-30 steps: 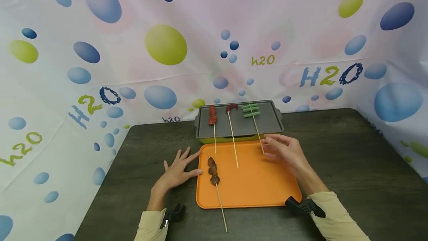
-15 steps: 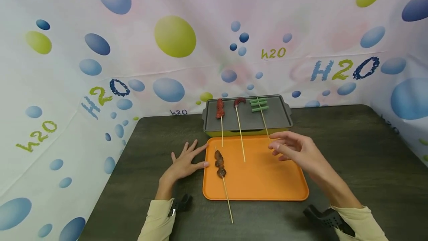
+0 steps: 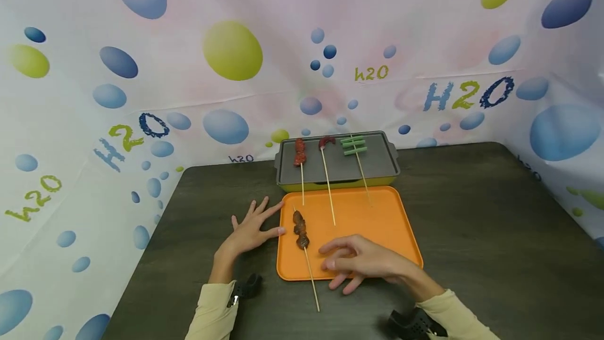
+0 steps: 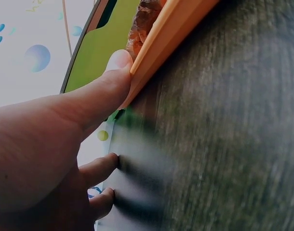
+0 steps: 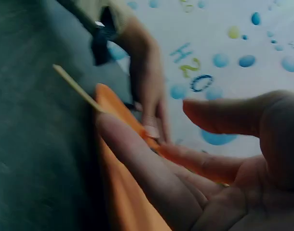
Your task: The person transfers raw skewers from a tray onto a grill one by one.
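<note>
My left hand (image 3: 249,234) lies spread on the table, its thumb and index finger touching the left rim of an orange tray (image 3: 373,237). In the left wrist view the thumb (image 4: 119,61) presses that rim. A skewer of brown meat chunks (image 3: 300,231) lies on the tray, its bare stick reaching past the front edge. Over the tray's front, right of that stick, hovers my right hand (image 3: 365,261), fingers loosely bent and holding nothing. The stick (image 5: 77,86) shows beyond its fingertips in the right wrist view.
Behind the tray stands a grey grill pan (image 3: 382,159). Across it lie a red meat skewer (image 3: 300,152), a dark red curled skewer (image 3: 325,142) and a green-piece skewer (image 3: 354,145), sticks pointing toward me. A dark wooden table (image 3: 472,214) meets a patterned curtain (image 3: 283,25).
My right hand has let go of the green-piece skewer's stick and moved left and toward me, near the brown meat skewer's stick. The left hand stays at the tray's rim.
</note>
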The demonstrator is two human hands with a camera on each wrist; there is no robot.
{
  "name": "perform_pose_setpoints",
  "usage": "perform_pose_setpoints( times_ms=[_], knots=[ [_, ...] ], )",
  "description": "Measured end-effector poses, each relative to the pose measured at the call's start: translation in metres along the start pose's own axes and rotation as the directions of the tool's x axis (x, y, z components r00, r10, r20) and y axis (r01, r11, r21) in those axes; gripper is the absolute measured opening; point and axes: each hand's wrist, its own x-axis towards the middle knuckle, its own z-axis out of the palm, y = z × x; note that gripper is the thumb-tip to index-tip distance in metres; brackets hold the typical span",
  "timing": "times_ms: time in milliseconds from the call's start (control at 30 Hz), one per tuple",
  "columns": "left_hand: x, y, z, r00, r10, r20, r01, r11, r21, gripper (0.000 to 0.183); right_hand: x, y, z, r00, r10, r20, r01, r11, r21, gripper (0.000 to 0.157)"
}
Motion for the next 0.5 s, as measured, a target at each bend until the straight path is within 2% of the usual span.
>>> perform_pose_setpoints(
  times_ms=[100, 200, 367, 500],
  knots=[
    [-0.006, -0.006, -0.002, 0.999, -0.033, 0.007, 0.033, 0.999, 0.012, 0.075, 0.013, 0.011, 0.01, 0.999, 0.021, 0.046, -0.023, 0.998, 0.055, 0.056],
    [-0.008, -0.007, -0.004, 0.999, -0.032, 0.014, 0.032, 0.999, 0.005, 0.075, 0.02, 0.019, 0.015, 0.997, 0.042, 0.063, -0.05, 0.991, 0.122, 0.06],
    [-0.004, -0.003, -0.004, 1.0, -0.006, 0.014, 0.006, 1.0, -0.013, 0.075, 0.022, 0.024, 0.017, 0.997, 0.059, 0.045, -0.068, 0.974, 0.216, 0.065],
    [0.001, -0.002, -0.002, 1.0, 0.003, 0.021, -0.003, 1.0, -0.017, 0.075, 0.02, 0.023, 0.018, 0.997, 0.07, 0.018, -0.072, 0.966, 0.249, 0.067]
  ],
)
